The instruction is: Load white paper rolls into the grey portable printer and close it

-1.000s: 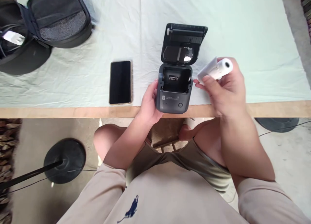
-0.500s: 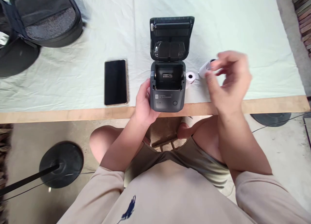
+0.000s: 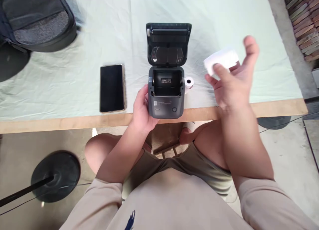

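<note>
My left hand (image 3: 143,108) grips a dark grey label printer (image 3: 165,107) from its left side and below, at the table's front edge. Its lid (image 3: 168,45) stands raised, and the paper compartment shows a dark inside with a small white label. To the right, my right hand (image 3: 233,80) holds a white paper roll (image 3: 221,59) above the cloth, thumb on its near side and a finger stretched out beyond it. Motion blurs this hand a little. A second white paper roll (image 3: 189,82) lies against the printer's right side, partly hidden behind it.
A smartphone (image 3: 112,88) with a dark screen lies left of the printer. An unzipped black case (image 3: 42,24) sits at the back left. Pale cloth (image 3: 99,30) covers the table, whose wooden edge (image 3: 67,122) runs along the front. Round black stand bases (image 3: 63,167) rest on the floor.
My right hand has picked up the paper roll that lay on the cloth and raised it. My left hand still holds the opened printer. The view has shifted slightly.
</note>
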Tool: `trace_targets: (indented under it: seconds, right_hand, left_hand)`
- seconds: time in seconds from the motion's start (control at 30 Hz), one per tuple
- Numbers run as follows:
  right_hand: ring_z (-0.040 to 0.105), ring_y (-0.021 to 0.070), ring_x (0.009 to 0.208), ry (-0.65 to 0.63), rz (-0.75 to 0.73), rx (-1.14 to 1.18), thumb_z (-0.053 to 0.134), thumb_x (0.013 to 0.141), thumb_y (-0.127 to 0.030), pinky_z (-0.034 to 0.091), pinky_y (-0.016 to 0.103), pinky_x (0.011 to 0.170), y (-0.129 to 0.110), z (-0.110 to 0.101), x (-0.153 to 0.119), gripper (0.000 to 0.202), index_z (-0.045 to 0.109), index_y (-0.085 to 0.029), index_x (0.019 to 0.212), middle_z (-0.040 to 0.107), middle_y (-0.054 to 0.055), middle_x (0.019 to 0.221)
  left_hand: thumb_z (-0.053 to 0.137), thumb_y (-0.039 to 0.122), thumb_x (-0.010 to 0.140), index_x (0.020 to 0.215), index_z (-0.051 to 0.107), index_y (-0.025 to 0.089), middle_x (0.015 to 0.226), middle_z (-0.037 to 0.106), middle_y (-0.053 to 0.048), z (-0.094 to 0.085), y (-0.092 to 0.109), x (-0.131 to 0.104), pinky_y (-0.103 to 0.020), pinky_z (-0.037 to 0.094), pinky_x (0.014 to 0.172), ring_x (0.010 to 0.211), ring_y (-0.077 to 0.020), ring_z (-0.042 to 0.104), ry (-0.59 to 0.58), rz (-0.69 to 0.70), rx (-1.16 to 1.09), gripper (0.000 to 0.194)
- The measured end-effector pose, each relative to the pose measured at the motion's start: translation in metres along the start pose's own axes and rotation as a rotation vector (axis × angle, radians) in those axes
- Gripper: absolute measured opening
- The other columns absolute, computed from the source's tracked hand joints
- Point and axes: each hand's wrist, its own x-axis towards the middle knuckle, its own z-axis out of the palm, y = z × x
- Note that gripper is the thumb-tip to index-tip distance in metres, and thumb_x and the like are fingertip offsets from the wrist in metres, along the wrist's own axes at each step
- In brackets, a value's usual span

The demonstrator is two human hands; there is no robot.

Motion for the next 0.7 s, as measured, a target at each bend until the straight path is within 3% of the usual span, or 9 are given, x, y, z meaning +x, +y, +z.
trace_targets:
  seconds: [0.03, 0.1, 0.17, 0.3, 0.4, 0.57, 0.63, 0.7]
  right_hand:
    - [0.064, 0.0296, 0.147, 0.005, 0.061, 0.151, 0.048, 0.103, -0.043, 0.066, 0.051, 0.104, -0.003, -0.004, 0.000, 0.066, 0.020, -0.045, 0.163, 0.053, 0.008, 0.168]
    - [0.056, 0.0307, 0.158, -0.025, 0.169, 0.386, 0.046, 0.098, -0.043, 0.063, 0.055, 0.114, -0.008, -0.011, -0.001, 0.050, 0.045, -0.038, 0.149, 0.056, 0.005, 0.169]
    - [0.053, 0.0326, 0.161, -0.123, 0.186, 0.465, 0.044, 0.098, -0.046, 0.060, 0.058, 0.118, -0.010, -0.011, -0.003, 0.040, 0.057, -0.033, 0.134, 0.060, 0.007, 0.166]
    - [0.069, 0.0352, 0.143, -0.118, 0.147, 0.418, 0.061, 0.097, -0.056, 0.070, 0.057, 0.098, -0.010, 0.003, -0.007, 0.041, 0.058, -0.040, 0.134, 0.073, 0.005, 0.147]
    - [0.076, 0.0330, 0.128, -0.075, 0.160, 0.494, 0.076, 0.087, -0.044, 0.072, 0.048, 0.083, -0.012, 0.015, -0.009, 0.049, 0.061, -0.042, 0.133, 0.077, 0.002, 0.128]
    - [0.078, 0.0241, 0.115, 0.104, 0.287, 0.723, 0.082, 0.074, -0.027, 0.071, 0.036, 0.083, -0.034, 0.020, -0.011, 0.057, 0.067, -0.042, 0.128, 0.074, -0.003, 0.102]
    - [0.078, 0.0234, 0.111, 0.191, 0.178, 0.654, 0.083, 0.076, -0.028, 0.070, 0.036, 0.080, -0.052, 0.022, -0.015, 0.054, 0.065, -0.042, 0.124, 0.073, -0.003, 0.105]
    - [0.078, 0.0225, 0.103, 0.217, -0.059, 0.496, 0.081, 0.080, -0.030, 0.068, 0.037, 0.076, -0.075, 0.024, -0.022, 0.048, 0.064, -0.041, 0.122, 0.072, -0.003, 0.109]
  left_hand:
    - [0.053, 0.035, 0.109, 0.087, 0.078, 0.023, 0.084, 0.084, 0.001, 0.000, 0.000, 0.000, -0.025, 0.067, 0.084, 0.088, -0.0176, 0.084, -0.024, -0.001, 0.008, 0.035]
    - [0.051, 0.038, 0.110, 0.091, 0.079, 0.023, 0.093, 0.086, -0.001, 0.000, -0.001, -0.001, -0.029, 0.067, 0.089, 0.097, -0.0210, 0.085, -0.062, 0.002, 0.029, 0.037]
    - [0.050, 0.039, 0.110, 0.093, 0.080, 0.023, 0.093, 0.085, 0.000, 0.000, -0.001, -0.001, -0.028, 0.066, 0.092, 0.105, -0.0216, 0.084, -0.053, 0.015, 0.048, 0.038]
    - [0.051, 0.036, 0.110, 0.093, 0.081, 0.023, 0.084, 0.082, 0.000, -0.001, -0.002, 0.000, -0.024, 0.065, 0.089, 0.103, -0.0191, 0.084, 0.005, 0.005, 0.046, 0.036]
    - [0.052, 0.034, 0.110, 0.091, 0.079, 0.022, 0.082, 0.082, 0.001, -0.001, -0.003, 0.002, -0.024, 0.065, 0.088, 0.098, -0.0178, 0.084, -0.015, 0.010, 0.027, 0.036]
    - [0.057, 0.038, 0.108, 0.087, 0.076, 0.022, 0.079, 0.082, 0.002, -0.003, -0.003, 0.003, -0.021, 0.066, 0.082, 0.100, -0.0181, 0.085, 0.012, 0.047, 0.021, 0.032]
    - [0.056, 0.043, 0.108, 0.093, 0.077, 0.022, 0.082, 0.083, 0.000, -0.004, -0.003, 0.003, -0.027, 0.068, 0.086, 0.104, -0.0222, 0.086, -0.050, 0.023, 0.037, 0.034]
    - [0.063, 0.047, 0.103, 0.099, 0.078, 0.022, 0.087, 0.084, -0.002, -0.006, -0.005, 0.002, -0.034, 0.070, 0.089, 0.110, -0.0277, 0.085, -0.157, 0.022, 0.074, 0.030]
